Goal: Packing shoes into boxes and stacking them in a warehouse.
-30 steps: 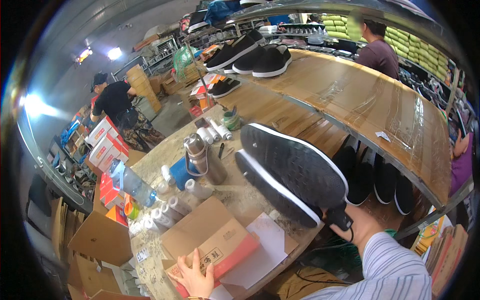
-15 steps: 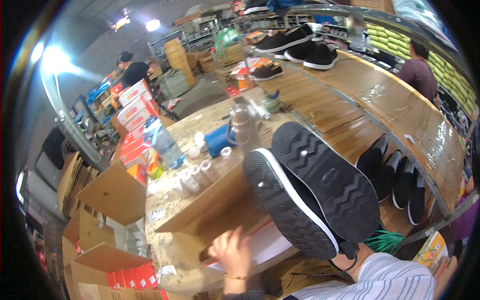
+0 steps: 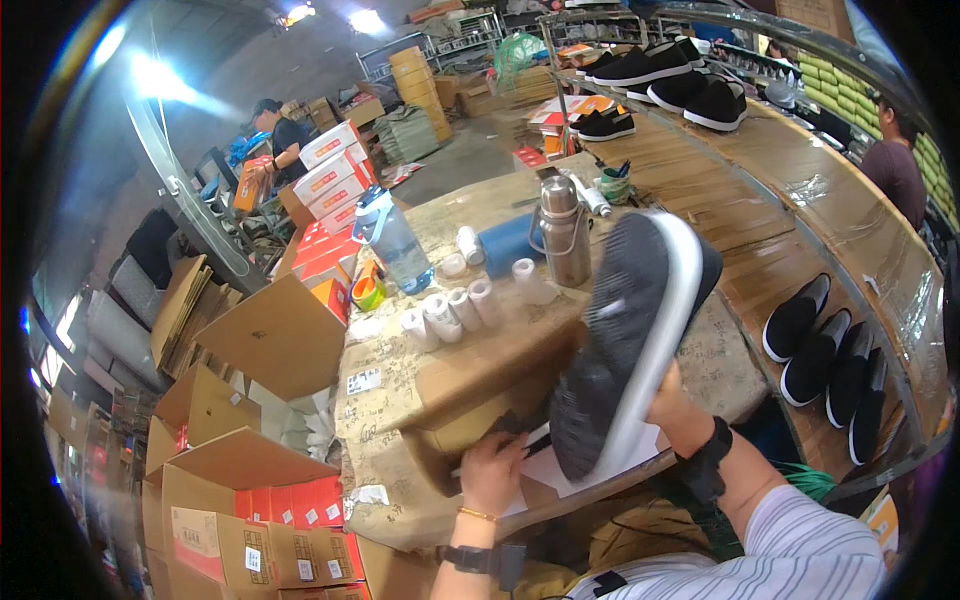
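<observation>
My right hand grips a pair of black slip-on shoes with white sole edges, held up over the table. The front shoe is blurred by motion and hides most of the other. Just left of them, my left hand is at an open cardboard box, its fingers bent together by the near side. Something dark with a pale edge shows at its fingertips, too blurred to name. White paper lies beside that hand, partly behind the shoes.
Paper rolls, a water bottle and a steel flask stand on the table. More black shoes line the rack at right. Cartons of red boxes sit at lower left. Two people are farther off.
The shoes have turned from soles facing me to a more upright, edge-on tilt. My left hand has gone from spread fingers to bent ones at the box. The view has shifted.
</observation>
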Tool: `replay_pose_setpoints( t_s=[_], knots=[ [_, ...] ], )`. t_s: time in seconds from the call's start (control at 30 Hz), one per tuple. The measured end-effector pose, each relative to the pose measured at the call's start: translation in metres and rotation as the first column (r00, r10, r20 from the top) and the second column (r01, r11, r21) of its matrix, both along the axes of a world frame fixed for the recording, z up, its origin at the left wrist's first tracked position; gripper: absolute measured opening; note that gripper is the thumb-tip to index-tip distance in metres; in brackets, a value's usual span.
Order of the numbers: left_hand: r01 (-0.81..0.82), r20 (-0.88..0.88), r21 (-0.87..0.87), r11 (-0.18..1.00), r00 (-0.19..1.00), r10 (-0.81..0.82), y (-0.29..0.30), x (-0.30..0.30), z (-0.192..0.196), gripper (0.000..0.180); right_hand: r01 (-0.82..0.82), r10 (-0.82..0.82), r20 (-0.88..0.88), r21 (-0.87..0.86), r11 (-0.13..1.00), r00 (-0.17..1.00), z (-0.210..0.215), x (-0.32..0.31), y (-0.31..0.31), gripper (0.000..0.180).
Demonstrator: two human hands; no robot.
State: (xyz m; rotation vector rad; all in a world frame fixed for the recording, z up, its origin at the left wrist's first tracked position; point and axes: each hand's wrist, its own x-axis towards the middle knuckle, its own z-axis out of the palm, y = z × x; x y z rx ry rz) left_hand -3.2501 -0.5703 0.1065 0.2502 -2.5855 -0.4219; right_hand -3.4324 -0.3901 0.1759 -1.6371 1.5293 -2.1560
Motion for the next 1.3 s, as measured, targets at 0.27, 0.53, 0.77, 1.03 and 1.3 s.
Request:
replay_pose_setpoints(
  t_s=[0.27,0.53,0.77,1.03,1.3],
  knots=[
    [-0.010,-0.086,0.036,0.999,0.996,0.013,-0.022,0.026,0.046,0.021,0.334,-0.175,-0.604,0.161,0.929,0.778,-0.015,-0.028,-0.038,0.005],
    [-0.260,-0.222,0.535,0.804,0.875,0.430,-0.113,0.040,-0.052,0.081,0.667,-0.515,-0.431,0.558,0.493,0.741,-0.103,-0.053,-0.063,0.018],
    [-0.318,-0.286,0.299,0.900,0.870,0.402,-0.092,0.033,-0.047,0.060,0.193,-0.283,0.061,0.596,0.780,0.957,-0.120,-0.072,-0.066,0.038],
    [-0.152,0.172,-0.134,0.979,0.970,0.174,-0.097,0.046,0.014,0.041,0.293,0.311,-0.584,0.715,0.635,0.750,-0.004,-0.066,-0.051,0.073],
    [-0.134,0.642,-0.103,0.986,0.748,0.168,-0.055,0.012,0.042,0.103,0.325,0.503,-0.614,0.771,0.548,0.608,-0.021,-0.058,-0.074,0.098]
  ],
)
